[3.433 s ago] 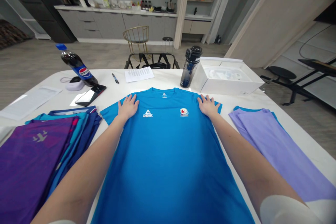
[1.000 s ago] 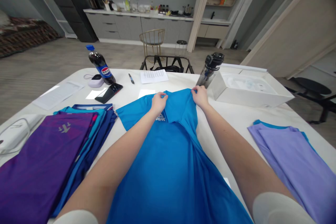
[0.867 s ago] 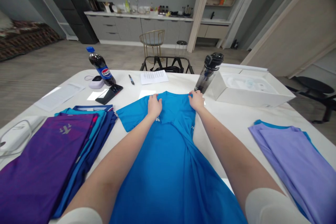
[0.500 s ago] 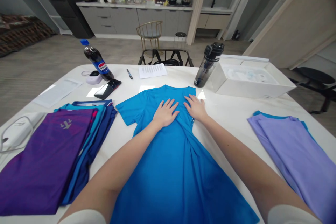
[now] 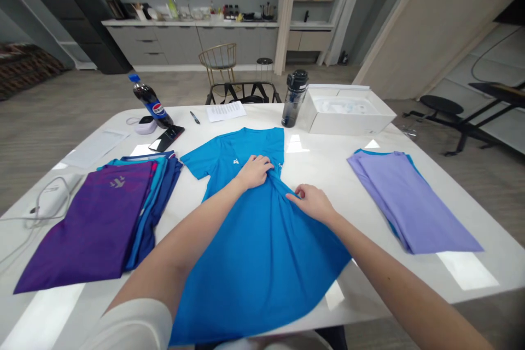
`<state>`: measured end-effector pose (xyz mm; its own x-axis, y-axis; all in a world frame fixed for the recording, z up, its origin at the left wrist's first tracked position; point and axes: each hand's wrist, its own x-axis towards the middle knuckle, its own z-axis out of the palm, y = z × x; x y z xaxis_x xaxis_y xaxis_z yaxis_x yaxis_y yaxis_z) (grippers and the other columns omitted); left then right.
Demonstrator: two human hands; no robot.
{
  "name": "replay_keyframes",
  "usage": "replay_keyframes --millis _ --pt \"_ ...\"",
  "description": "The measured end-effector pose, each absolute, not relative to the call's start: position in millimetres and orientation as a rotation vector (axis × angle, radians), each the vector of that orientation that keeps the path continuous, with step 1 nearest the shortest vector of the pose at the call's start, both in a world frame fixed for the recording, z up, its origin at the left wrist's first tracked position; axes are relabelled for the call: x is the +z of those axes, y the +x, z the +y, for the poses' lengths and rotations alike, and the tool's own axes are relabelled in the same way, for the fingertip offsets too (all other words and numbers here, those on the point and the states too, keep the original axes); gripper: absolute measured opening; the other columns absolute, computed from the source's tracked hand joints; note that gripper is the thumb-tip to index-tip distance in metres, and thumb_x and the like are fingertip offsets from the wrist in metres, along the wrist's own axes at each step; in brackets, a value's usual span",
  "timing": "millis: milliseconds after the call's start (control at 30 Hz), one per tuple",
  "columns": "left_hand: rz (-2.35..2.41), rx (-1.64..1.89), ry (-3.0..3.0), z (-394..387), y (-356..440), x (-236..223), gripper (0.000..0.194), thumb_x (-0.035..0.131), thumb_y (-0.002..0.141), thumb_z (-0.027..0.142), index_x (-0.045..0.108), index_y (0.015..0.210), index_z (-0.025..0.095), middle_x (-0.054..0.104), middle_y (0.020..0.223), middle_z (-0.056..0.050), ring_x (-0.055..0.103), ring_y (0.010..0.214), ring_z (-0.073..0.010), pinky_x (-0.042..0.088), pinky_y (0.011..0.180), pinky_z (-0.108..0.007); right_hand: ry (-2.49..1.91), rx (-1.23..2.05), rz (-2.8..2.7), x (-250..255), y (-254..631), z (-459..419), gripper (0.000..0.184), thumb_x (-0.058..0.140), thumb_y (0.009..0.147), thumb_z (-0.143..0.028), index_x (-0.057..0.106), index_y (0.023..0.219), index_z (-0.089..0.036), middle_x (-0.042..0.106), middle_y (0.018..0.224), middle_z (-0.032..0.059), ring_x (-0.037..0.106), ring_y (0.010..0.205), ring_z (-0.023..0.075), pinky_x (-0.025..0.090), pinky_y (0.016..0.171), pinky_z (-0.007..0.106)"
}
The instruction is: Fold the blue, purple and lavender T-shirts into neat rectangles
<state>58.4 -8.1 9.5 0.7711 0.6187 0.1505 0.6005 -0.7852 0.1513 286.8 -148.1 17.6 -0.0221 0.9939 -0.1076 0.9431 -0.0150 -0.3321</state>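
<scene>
A blue T-shirt (image 5: 246, 262) lies in front of me, its left sleeve spread out and its right side folded over toward the middle. My left hand (image 5: 255, 171) rests on the chest with curled fingers, gripping a gathered ridge of cloth beside a small white logo. Lower down, at the folded right edge, my right hand (image 5: 314, 203) pinches the fabric between thumb and fingers. Creases fan out from between both hands toward the hem. The hem hangs at the table's near edge.
A pile of folded shirts, purple on top (image 5: 94, 219), lies left, by a white power strip (image 5: 49, 197). Folded lilac clothing (image 5: 410, 197) lies right. Behind stand a cola bottle (image 5: 153, 104), phone (image 5: 167, 138), paper (image 5: 225, 111), black drink bottle (image 5: 294, 99) and white box (image 5: 348, 120).
My hands went from lying flat on the chest to gripping the cloth. My right hand came down along the folded edge. The view has turned to the right.
</scene>
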Motion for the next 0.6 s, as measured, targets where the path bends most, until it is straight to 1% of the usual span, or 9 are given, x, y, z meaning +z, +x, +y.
replay_keyframes --millis 67,100,167,267,300,367,467,533,600 --pt "0.939 0.243 2.898 -25 63 14 0.041 0.048 0.089 0.014 0.068 0.123 0.025 0.063 0.128 -0.01 0.053 0.118 -0.0269 0.034 0.103 -0.046 -2.124 0.493 -2.139 24 293 -180 0.049 0.059 0.09 -0.069 0.07 0.089 -0.02 0.073 0.089 0.0071 0.067 0.082 0.0232 0.042 0.069 0.03" --pt "0.915 0.221 2.914 -32 66 15 0.04 0.049 0.089 0.014 0.068 0.122 0.025 0.063 0.128 -0.01 0.053 0.118 -0.0271 0.034 0.101 -0.046 -2.149 0.495 -2.172 27 297 -194 0.047 0.062 0.089 -0.066 0.07 0.088 -0.02 0.073 0.091 0.0081 0.068 0.083 0.0241 0.042 0.069 0.03" --pt "0.889 0.188 2.94 -44 71 16 0.038 0.048 0.089 0.015 0.067 0.121 0.024 0.063 0.128 -0.01 0.052 0.118 -0.0278 0.034 0.099 -0.046 -2.208 0.535 -2.226 33 304 -219 0.037 0.068 0.087 -0.057 0.071 0.087 -0.02 0.075 0.095 0.0098 0.069 0.087 0.0263 0.042 0.07 0.031" --pt "0.914 0.145 2.944 -56 81 17 0.043 0.047 0.089 0.011 0.065 0.126 0.025 0.063 0.13 -0.01 0.05 0.119 -0.0281 0.034 0.097 -0.046 -2.265 0.659 -2.199 43 316 -249 0.02 0.07 0.085 -0.042 0.072 0.09 -0.022 0.076 0.095 0.0086 0.07 0.089 0.0278 0.043 0.07 0.031" --pt "0.925 0.131 2.941 -59 85 17 0.046 0.046 0.088 0.009 0.064 0.127 0.025 0.064 0.129 -0.01 0.05 0.119 -0.0281 0.034 0.097 -0.046 -2.272 0.68 -2.152 48 321 -257 0.017 0.069 0.085 -0.037 0.072 0.092 -0.022 0.076 0.094 0.0078 0.07 0.089 0.0274 0.043 0.07 0.031" --pt "0.948 0.135 2.939 -65 95 19 0.046 0.045 0.088 0.007 0.066 0.124 0.025 0.065 0.125 -0.011 0.05 0.118 -0.0285 0.034 0.098 -0.046 -2.273 0.664 -2.017 62 330 -273 0.015 0.065 0.086 -0.031 0.071 0.098 -0.023 0.076 0.093 0.0067 0.07 0.088 0.026 0.043 0.069 0.031" --pt "1.071 0.262 2.918 -75 110 24 0.037 0.044 0.089 0.007 0.068 0.112 0.022 0.065 0.118 -0.012 0.052 0.114 -0.0288 0.035 0.096 -0.046 -2.261 0.521 -1.821 93 336 -295 0.017 0.06 0.09 -0.031 0.071 0.101 -0.025 0.076 0.091 0.0065 0.07 0.085 0.0256 0.042 0.067 0.031" --pt "1.214 0.363 2.867 -82 117 27 0.034 0.042 0.091 0.007 0.067 0.111 0.022 0.064 0.117 -0.012 0.052 0.112 -0.0284 0.036 0.094 -0.045 -2.229 0.403 -1.756 115 327 -311 0.018 0.058 0.091 -0.034 0.071 0.101 -0.027 0.075 0.087 0.0058 0.069 0.082 0.0261 0.042 0.065 0.032" --pt "1.33 0.408 2.838 -90 117 30 0.035 0.039 0.094 0.009 0.065 0.114 0.022 0.063 0.118 -0.012 0.052 0.111 -0.0281 0.035 0.094 -0.045 -2.166 0.333 -1.75 130 306 -325 0.019 0.058 0.092 -0.037 0.071 0.104 -0.029 0.074 0.085 0.0048 0.069 0.08 0.0264 0.042 0.065 0.033"
